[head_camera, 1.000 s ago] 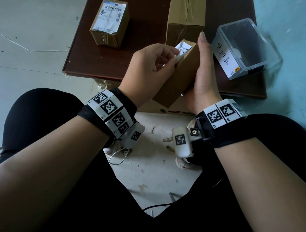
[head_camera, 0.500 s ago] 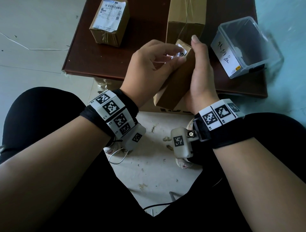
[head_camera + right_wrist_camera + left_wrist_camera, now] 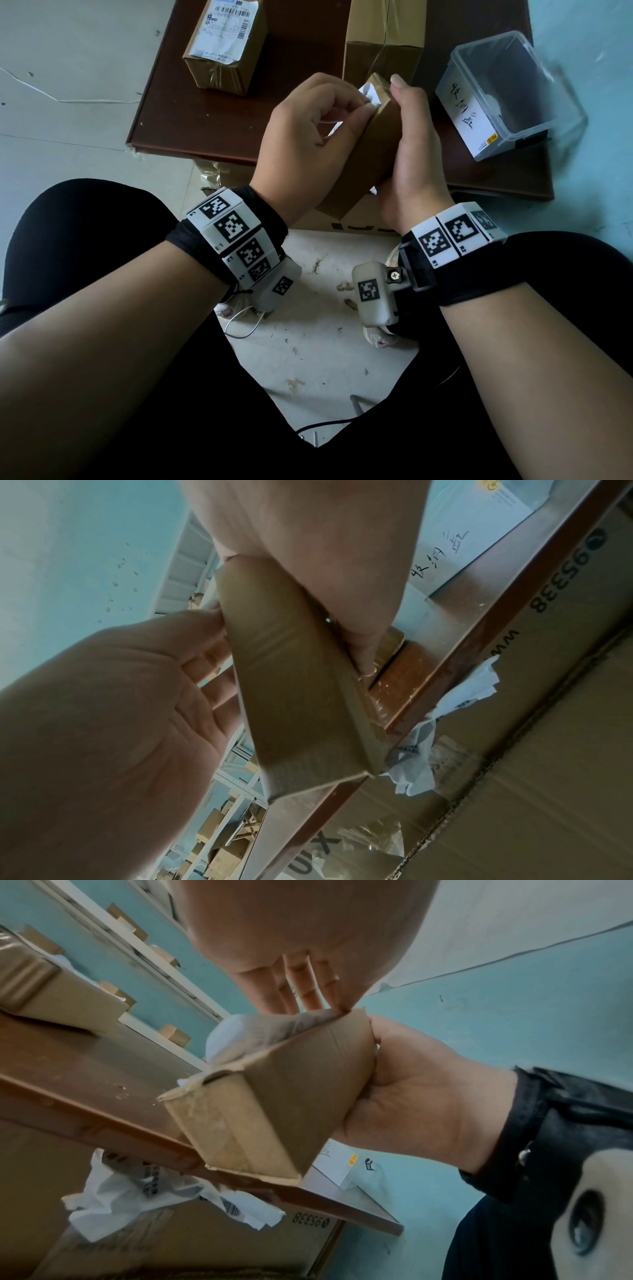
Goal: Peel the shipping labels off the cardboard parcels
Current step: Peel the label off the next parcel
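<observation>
The label (image 3: pixel 371 96) is half lifted off the parcel (image 3: pixel 370 154), which you hold in the air over the near edge of the table (image 3: pixel 205 113). Your left hand (image 3: pixel 308 137) pinches the loose paper, fingers curled on it; your right hand (image 3: pixel 411 150) clamps the parcel's far side. Pull too sharply and the label likely tears, leaving scraps stuck on, or it strips the cardboard skin; the near flap already looks frayed, though the wrist view is blurred. A loose right grip lets the parcel twist. Beyond it, the labelled box (image 3: pixel 226 44) waits on the table.
</observation>
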The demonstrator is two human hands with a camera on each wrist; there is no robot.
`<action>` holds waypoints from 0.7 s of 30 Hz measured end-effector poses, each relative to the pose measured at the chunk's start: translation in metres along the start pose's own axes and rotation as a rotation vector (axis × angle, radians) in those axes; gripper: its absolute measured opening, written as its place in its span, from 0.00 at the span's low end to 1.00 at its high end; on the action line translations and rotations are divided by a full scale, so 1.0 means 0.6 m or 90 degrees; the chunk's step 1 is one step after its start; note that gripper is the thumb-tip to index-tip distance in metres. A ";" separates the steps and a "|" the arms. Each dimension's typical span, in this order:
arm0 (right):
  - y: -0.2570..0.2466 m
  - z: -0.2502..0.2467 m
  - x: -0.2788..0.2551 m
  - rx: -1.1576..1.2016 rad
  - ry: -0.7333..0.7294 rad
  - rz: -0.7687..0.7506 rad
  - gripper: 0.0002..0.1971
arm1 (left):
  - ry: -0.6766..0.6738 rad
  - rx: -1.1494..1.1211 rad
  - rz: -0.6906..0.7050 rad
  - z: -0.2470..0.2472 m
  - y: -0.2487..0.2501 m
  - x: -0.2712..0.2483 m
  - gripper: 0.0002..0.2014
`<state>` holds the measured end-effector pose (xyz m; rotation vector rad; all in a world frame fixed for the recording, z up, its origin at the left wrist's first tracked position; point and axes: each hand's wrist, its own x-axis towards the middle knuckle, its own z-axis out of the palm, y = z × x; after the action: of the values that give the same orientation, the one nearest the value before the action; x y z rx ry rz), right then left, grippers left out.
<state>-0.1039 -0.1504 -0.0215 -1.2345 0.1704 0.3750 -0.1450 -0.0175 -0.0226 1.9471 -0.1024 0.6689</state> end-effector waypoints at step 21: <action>-0.009 0.001 -0.011 -0.045 0.058 -0.013 0.30 | -0.030 -0.067 -0.132 -0.010 0.001 0.001 0.10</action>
<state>-0.1082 -0.1527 -0.0144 -1.3226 0.2242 0.3095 -0.1473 -0.0126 -0.0199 1.8428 0.0349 0.4709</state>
